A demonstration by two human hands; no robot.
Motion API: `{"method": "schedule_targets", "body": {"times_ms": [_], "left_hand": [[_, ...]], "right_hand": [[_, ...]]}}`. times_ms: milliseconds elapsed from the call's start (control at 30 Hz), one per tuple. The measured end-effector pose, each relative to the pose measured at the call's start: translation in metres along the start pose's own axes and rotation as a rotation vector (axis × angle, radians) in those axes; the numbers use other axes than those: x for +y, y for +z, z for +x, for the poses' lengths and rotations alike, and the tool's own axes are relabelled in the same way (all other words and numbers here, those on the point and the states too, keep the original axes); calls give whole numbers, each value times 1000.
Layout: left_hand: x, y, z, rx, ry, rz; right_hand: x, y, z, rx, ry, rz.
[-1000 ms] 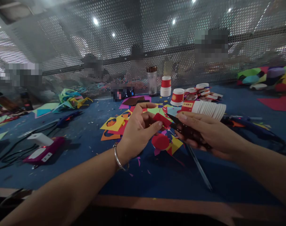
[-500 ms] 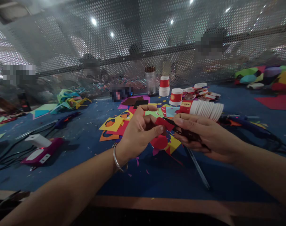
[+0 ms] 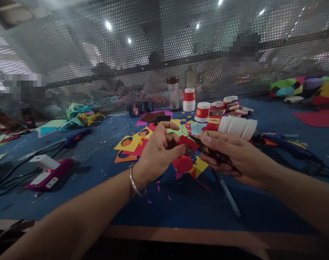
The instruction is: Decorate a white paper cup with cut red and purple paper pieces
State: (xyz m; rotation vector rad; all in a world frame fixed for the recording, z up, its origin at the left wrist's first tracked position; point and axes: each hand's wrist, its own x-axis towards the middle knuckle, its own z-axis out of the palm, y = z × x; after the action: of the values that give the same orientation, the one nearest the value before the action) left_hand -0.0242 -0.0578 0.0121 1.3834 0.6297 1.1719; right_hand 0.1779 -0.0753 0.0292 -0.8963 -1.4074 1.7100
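In the middle of the head view, my left hand (image 3: 160, 150), with a bracelet at the wrist, pinches a small piece of red paper (image 3: 188, 143) between thumb and fingers. My right hand (image 3: 229, 151) is closed round a dark, flat thing with light specks (image 3: 217, 154); its kind is unclear. A black pointed tip from it meets the red paper's upper right edge. Below the hands lie a red paper disc (image 3: 183, 164) and yellow paper (image 3: 201, 166). Cut paper sheets with round holes (image 3: 129, 143) lie left of and beyond my left hand.
A stack of paper cups (image 3: 237, 127) lies behind my right hand; more cups (image 3: 189, 99) stand by a glass bottle (image 3: 173, 94). Glue guns (image 3: 76, 138) with cords lie on both sides. A clear stick (image 3: 228, 195) and a purple power strip (image 3: 49, 177) are on the blue table.
My hands stay almost in place; the red paper has shifted very slightly. At the far left edge, part of another person's hand now shows.
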Motion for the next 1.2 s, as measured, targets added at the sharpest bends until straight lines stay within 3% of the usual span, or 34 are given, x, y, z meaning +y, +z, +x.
{"method": "schedule_targets", "body": {"times_ms": [1200], "left_hand": [[6, 7, -6, 80, -85, -11]], "right_hand": [[-1, 2, -1, -10, 6, -72]]}}
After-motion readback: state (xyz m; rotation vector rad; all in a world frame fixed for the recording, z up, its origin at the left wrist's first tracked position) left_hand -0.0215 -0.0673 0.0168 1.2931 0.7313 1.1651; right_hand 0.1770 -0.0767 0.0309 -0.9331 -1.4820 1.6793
